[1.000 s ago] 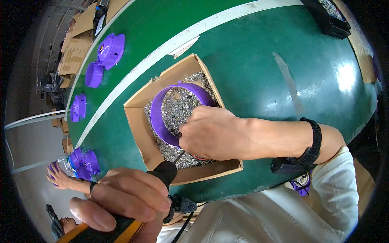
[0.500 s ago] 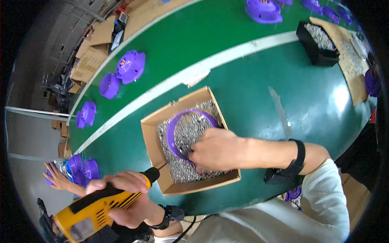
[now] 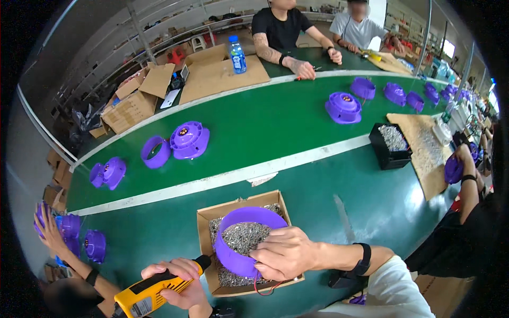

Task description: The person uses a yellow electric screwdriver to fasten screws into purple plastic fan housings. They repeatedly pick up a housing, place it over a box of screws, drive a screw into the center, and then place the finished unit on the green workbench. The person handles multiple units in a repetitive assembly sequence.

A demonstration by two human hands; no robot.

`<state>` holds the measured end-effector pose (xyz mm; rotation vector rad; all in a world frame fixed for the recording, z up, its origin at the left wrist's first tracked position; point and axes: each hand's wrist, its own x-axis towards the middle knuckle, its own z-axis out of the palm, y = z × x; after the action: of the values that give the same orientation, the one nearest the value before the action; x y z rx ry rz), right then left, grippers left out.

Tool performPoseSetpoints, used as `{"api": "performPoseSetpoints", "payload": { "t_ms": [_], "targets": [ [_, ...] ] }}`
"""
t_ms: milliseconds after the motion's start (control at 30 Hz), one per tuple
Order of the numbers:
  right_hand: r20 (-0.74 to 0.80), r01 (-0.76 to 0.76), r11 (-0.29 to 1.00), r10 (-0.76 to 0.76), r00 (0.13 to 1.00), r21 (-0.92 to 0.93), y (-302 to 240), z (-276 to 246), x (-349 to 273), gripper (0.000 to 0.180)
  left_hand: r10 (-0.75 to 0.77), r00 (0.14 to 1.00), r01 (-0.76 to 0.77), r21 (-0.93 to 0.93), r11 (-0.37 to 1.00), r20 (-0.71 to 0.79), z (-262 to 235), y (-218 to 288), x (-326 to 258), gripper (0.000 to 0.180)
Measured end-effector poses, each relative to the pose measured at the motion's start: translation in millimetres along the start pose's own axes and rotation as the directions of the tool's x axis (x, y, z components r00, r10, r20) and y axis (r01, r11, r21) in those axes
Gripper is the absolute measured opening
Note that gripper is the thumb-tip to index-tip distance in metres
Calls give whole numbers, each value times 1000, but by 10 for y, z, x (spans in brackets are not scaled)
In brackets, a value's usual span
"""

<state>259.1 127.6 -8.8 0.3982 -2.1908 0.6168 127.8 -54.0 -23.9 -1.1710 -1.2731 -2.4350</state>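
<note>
Ring (image 3: 233, 258), within box (image 3: 204, 238) edges: likely light, stiff. Your right hand (image 3: 286, 253) pinches its wall, best hold; left hand (image 3: 192, 291) clasps driver (image 3: 142, 299).

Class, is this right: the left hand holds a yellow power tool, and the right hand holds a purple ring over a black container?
The last part is wrong: in the head view, the left hand holds a yellow power tool, and the right hand holds a purple ring over the open cardboard box.
</note>
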Motion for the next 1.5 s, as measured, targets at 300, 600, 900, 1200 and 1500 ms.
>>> {"api": "performPoseSetpoints", "payload": {
  "t_ms": [300,600,900,1200,1500],
  "targets": [
    [-43,-55,929,42,998,-365,429,-161,516,17,-59,995,55,-44,998,-82,1,-2,-40,43],
    [315,-139,970,197,928,-198,1397,820,1077,25,-89,991,77,-118,990,-97,-73,2,-54,53],
    [466,-440,871,490,737,-219,2312,1579,1360,25,-59,996,54,-65,996,-64,-134,19,-60,48],
    [324,-453,711,671,667,-538,2819,1333,1309,41,-94,994,89,-73,993,-61,-126,60,-99,52],
    [625,-79,739,617,477,-669,2241,1129,2061,40,-63,998,64,-90,994,6,-164,50,-83,52]
  ]
}}
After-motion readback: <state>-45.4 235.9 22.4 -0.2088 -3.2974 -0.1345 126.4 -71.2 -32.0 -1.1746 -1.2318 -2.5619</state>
